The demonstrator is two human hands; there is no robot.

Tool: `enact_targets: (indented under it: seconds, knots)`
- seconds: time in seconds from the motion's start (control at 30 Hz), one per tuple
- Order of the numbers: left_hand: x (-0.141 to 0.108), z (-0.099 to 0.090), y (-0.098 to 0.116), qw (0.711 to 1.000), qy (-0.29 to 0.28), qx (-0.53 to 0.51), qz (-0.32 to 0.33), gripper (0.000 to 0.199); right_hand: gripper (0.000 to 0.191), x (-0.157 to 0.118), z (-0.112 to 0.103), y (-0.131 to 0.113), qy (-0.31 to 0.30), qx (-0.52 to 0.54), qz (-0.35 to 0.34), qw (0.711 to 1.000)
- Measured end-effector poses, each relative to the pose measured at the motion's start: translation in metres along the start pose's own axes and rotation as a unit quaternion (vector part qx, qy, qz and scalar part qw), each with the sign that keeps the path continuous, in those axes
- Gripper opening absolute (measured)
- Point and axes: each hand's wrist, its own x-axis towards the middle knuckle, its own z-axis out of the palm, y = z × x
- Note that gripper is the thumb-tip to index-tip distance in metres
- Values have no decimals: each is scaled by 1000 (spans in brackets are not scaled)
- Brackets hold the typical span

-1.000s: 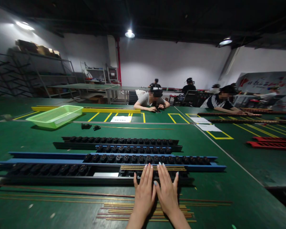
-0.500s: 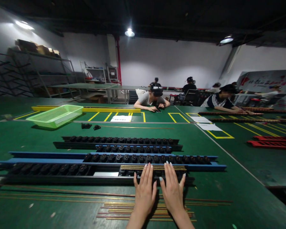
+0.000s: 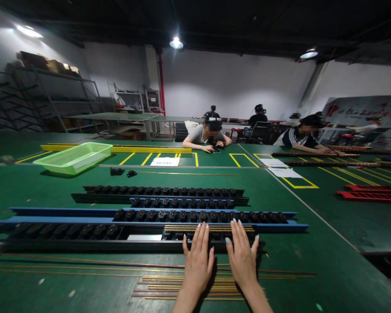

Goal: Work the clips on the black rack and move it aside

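My left hand (image 3: 198, 261) lies over the near black channel (image 3: 84, 246), fingers stretched out and fingertips on several brass strips (image 3: 177, 228). Beside it, my right hand (image 3: 243, 256) rests on the right part of the same strips, its fingers spread. The strips lie along a row of black socket modules (image 3: 169, 235) in that channel; my hands cover part of the row. More black modules (image 3: 74, 230) fill the channel's left part. Below, loose brass and copper-coloured strips (image 3: 163, 287) lie on the green table, partly hidden under my wrists.
Behind the near channel lie a blue channel (image 3: 68, 218) and a further black channel (image 3: 101, 200), both with modules. A green basket (image 3: 74, 160) stands at the left near a yellow channel (image 3: 143, 150). Red channels (image 3: 368, 196) lie at right. Co-workers (image 3: 203, 134) sit across the table.
My right hand has slid a little to the right along the brass strips. My left hand stays in place. The view has shifted very slightly.
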Motion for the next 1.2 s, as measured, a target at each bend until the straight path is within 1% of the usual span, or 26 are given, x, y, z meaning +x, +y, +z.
enact_targets:
  seconds: [0.1,0.27,0.47,0.53,0.7,1.0,1.1,1.2]
  knots:
    - [0,-1,0,1000,-10,3,2,60,56,0,-1,-1,-2,2,2,1000]
    - [-1,-1,-1,1000,-17,2,7,62,58,1,-2,3,11,-6,27,1000]
    - [1,-2,0,1000,-13,-5,-1,62,57,2,-2,5,19,-7,21,1000]
    - [1,-2,0,1000,-12,-7,0,61,57,2,-1,6,26,-8,22,999]
    - [1,-4,0,1000,-15,-5,4,59,61,3,1,12,56,-19,50,997]
    - [0,-2,0,1000,-18,-7,3,59,60,3,4,15,59,-14,54,997]
    - [0,-1,-1,1000,-19,-6,4,59,62,4,3,17,67,-13,68,995]
    - [1,-1,-1,1000,-14,-6,7,60,62,4,2,18,61,-18,76,995]
